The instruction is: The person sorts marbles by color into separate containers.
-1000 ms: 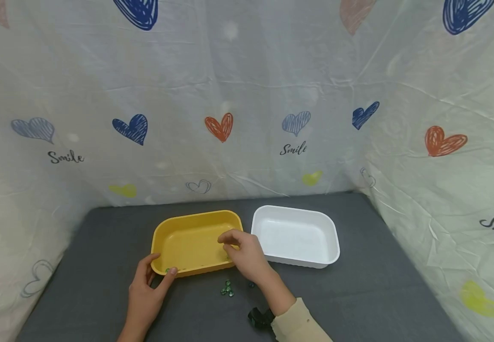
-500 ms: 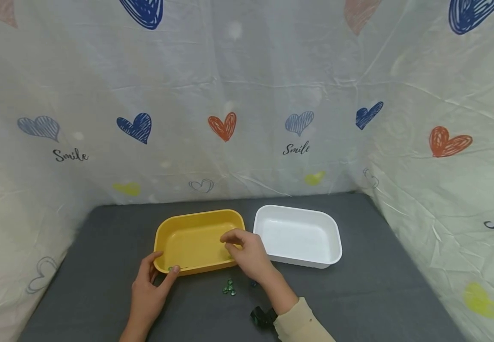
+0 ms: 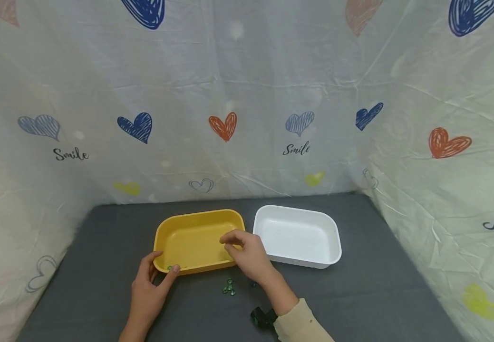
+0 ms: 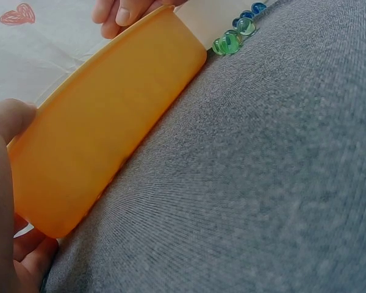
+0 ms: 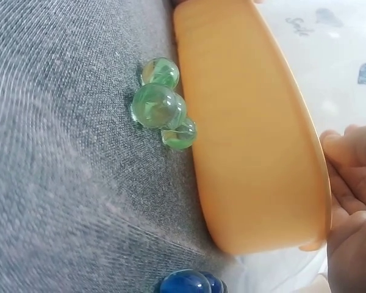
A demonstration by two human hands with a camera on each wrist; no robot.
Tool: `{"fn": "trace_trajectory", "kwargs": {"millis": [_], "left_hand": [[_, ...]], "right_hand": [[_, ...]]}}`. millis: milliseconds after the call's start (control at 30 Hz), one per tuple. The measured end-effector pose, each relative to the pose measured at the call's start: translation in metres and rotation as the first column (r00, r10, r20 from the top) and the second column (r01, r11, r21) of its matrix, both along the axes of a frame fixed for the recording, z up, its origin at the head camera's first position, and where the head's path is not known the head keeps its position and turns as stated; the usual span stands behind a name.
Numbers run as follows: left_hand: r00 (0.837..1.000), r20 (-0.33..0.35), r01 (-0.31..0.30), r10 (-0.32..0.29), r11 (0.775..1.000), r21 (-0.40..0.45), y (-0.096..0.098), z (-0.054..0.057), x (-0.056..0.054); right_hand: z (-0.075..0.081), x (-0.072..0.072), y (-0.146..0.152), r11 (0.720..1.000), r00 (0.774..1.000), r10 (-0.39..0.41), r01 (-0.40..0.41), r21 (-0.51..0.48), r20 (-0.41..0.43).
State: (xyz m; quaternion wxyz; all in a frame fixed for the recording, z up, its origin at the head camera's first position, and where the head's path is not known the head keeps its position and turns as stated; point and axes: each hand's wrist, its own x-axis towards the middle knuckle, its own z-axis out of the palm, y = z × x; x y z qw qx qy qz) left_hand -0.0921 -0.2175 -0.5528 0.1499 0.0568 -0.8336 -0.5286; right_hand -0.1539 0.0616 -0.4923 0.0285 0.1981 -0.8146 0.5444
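A yellow tray sits on the dark cloth. My left hand grips its near left corner, thumb on the front rim and fingers round the left side. Just inside that corner shows a bit of a green marble. Over the tray's right part, my right hand hovers with fingers loosely bent and a gap between thumb and forefinger; nothing shows between them. Several green marbles lie clustered on the cloth before the tray's front wall. Blue marbles lie to their right, partly hidden by my right arm in the head view.
To the right of the yellow tray stands a white tray. A black object shows beside my right cuff. Behind the grey-covered table hangs a pale curtain printed with hearts.
The whole view has shifted slightly. Both hands and the trays keep their places relative to each other, with the left hand still on the yellow tray.
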Motion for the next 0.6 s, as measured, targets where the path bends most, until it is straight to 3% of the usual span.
{"fn": "trace_trajectory", "kwargs": {"millis": [600], "left_hand": [[1.000,0.011,0.000,0.000,1.000,0.001,0.001,-0.001,-0.001]], "right_hand": [[0.000,0.012,0.009,1.000,0.997,-0.026,0.026,0.002,-0.077]]}}
